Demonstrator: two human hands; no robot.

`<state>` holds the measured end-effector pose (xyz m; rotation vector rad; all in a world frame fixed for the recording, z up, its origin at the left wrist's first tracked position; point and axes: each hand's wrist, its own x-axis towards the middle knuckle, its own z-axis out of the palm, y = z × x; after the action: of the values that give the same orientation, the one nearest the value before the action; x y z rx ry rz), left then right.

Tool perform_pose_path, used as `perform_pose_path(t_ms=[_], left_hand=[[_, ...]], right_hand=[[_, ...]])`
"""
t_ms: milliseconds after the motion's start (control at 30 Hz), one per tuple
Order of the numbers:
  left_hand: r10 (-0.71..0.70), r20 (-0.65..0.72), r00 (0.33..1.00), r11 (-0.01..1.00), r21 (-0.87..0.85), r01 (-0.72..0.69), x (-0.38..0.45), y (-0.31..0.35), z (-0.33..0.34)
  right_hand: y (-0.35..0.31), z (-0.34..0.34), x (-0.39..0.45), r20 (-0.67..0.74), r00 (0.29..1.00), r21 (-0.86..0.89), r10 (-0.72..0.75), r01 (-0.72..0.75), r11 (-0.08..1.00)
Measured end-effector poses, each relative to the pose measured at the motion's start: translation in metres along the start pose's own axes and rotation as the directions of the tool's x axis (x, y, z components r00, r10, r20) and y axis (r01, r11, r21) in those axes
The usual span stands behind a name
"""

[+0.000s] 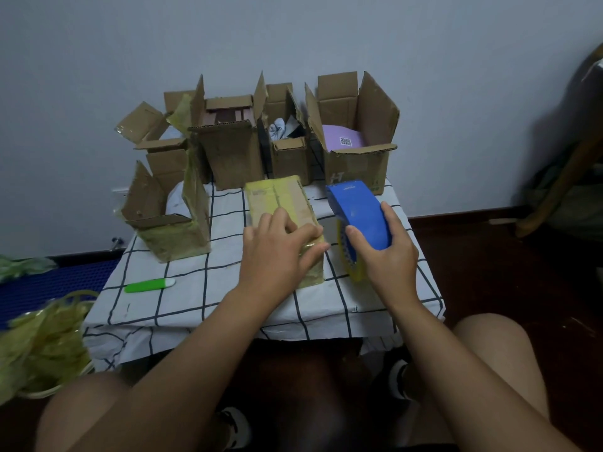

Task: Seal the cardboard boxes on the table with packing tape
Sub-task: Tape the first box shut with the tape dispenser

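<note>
The left hand (277,252) lies flat with straight fingers on the near end of the closed box (284,207), at the middle of the table (195,288). The right hand (385,252) grips the blue tape dispenser (357,213) just beside it, toward the right edge. Five open boxes (228,148) stand along the far and left edges. A green cutter (148,285) lies near the front left corner.

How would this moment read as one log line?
left hand: presses closed box | right hand: grips tape dispenser | open boxes behind: unsealed
</note>
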<state>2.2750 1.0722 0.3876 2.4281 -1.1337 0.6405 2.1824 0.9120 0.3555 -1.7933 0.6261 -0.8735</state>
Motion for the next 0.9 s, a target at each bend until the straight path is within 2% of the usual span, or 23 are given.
perform_pose_path(t_ms=[100, 200, 267, 333, 433, 600, 800, 900], left_hand=[[0.049, -0.003, 0.999, 0.997, 0.066, -0.048, 0.001, 0.001, 0.004], [0.084, 0.033, 0.996, 0.995, 0.046, -0.085, -0.006, -0.006, 0.001], [0.064, 0.077, 0.995, 0.998, -0.034, -0.061, -0.01, -0.013, -0.006], [-0.006, 0.098, 0.995, 0.981, -0.191, 0.025, -0.012, -0.02, -0.013], [0.001, 0.03, 1.0, 0.947, -0.322, 0.009, -0.015, -0.027, -0.013], [0.197, -0.063, 0.978, 0.969, -0.137, -0.204, -0.016, -0.035, -0.002], [0.31, -0.074, 0.948, 0.95, -0.01, -0.312, -0.018, -0.042, 0.001], [0.303, -0.039, 0.952, 0.952, -0.028, -0.304, -0.021, -0.042, 0.006]], right_hand=[[0.001, 0.0, 0.0, 0.006, 1.0, -0.001, -0.003, 0.003, 1.0], [0.0, -0.001, 0.0, 0.002, 1.0, 0.007, 0.003, -0.003, 1.0], [-0.001, -0.001, 0.0, 0.003, 1.0, 0.005, 0.006, -0.006, 1.0], [-0.002, -0.001, 0.0, 0.004, 1.0, 0.002, 0.008, -0.008, 1.0], [-0.003, -0.001, 0.0, 0.005, 1.0, 0.002, 0.01, -0.01, 1.0], [-0.002, -0.003, -0.002, 0.007, 1.0, -0.007, 0.015, -0.015, 1.0], [-0.002, -0.001, -0.001, -0.001, 1.0, 0.0, 0.017, -0.017, 1.0], [-0.001, -0.001, -0.002, -0.005, 1.0, 0.0, 0.011, -0.011, 1.0]])
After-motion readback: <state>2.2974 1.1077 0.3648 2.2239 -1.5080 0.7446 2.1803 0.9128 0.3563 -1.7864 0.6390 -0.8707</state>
